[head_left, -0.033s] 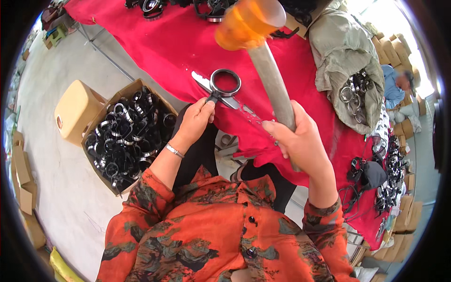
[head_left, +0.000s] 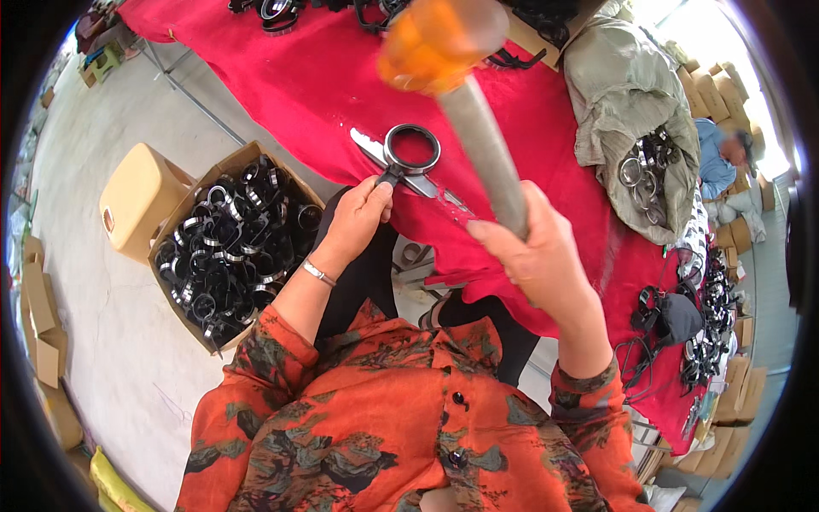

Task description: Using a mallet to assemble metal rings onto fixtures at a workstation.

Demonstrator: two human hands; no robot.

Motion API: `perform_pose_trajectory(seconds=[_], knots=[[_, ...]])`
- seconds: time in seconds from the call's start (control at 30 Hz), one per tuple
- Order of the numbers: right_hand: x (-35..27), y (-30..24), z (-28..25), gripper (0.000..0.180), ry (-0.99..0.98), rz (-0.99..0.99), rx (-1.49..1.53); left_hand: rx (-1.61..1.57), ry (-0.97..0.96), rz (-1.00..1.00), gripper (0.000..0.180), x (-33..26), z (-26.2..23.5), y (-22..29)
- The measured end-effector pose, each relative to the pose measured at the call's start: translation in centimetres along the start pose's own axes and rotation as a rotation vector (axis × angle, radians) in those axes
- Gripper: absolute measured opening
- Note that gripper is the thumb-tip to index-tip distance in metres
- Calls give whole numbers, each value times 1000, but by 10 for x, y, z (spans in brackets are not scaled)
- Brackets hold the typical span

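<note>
My left hand (head_left: 362, 213) is closed, pinching the short dark stem of a black ring part with a silvery rim (head_left: 413, 148). The ring lies over a flat metal bar (head_left: 368, 147) near the edge of the red cloth. In the closed grip of my right hand (head_left: 546, 256) is a mallet (head_left: 486, 145) with a grey handle and a translucent orange head. The mallet head is raised above the cloth, apart from the ring and blurred by motion.
On my left a cardboard box (head_left: 156, 269) holds many similar ring parts, beside a tan plastic stool or bin (head_left: 141, 200). The red-covered table (head_left: 316, 85) carries a grey-green sack (head_left: 614, 94) of more rings and a dark cap (head_left: 680, 318). A person (head_left: 715, 158) sits at the far right.
The mallet and my right hand have shifted slightly to the left, with the mallet head a little higher. My left hand and the ring part are almost unmoved.
</note>
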State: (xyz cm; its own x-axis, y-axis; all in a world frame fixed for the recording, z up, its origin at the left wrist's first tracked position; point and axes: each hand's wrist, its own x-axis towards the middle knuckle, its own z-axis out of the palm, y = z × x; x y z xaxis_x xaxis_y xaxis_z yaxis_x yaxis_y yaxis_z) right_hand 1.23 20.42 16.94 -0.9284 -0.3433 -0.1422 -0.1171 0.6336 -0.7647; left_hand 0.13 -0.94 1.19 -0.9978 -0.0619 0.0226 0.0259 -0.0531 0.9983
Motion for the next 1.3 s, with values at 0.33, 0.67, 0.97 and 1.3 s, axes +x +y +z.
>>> perform_pose_trajectory(seconds=[0.33, 0.67, 0.97, 1.3], knots=[[3, -16, 2, 39, 33, -124, -308, 41, 24, -57, 33, -2, -2, 1], [-21, 28, -14, 39, 105, 105, -107, 14, -3, -3, 32, 1, -3, 2], [-21, 50, -24, 27, -15, 443, 657, 45, -24, -60, 34, 5, -7, -10], [29, 32, -18, 39, -112, 242, 50, 47, -50, -31, 35, 7, 2, 3]])
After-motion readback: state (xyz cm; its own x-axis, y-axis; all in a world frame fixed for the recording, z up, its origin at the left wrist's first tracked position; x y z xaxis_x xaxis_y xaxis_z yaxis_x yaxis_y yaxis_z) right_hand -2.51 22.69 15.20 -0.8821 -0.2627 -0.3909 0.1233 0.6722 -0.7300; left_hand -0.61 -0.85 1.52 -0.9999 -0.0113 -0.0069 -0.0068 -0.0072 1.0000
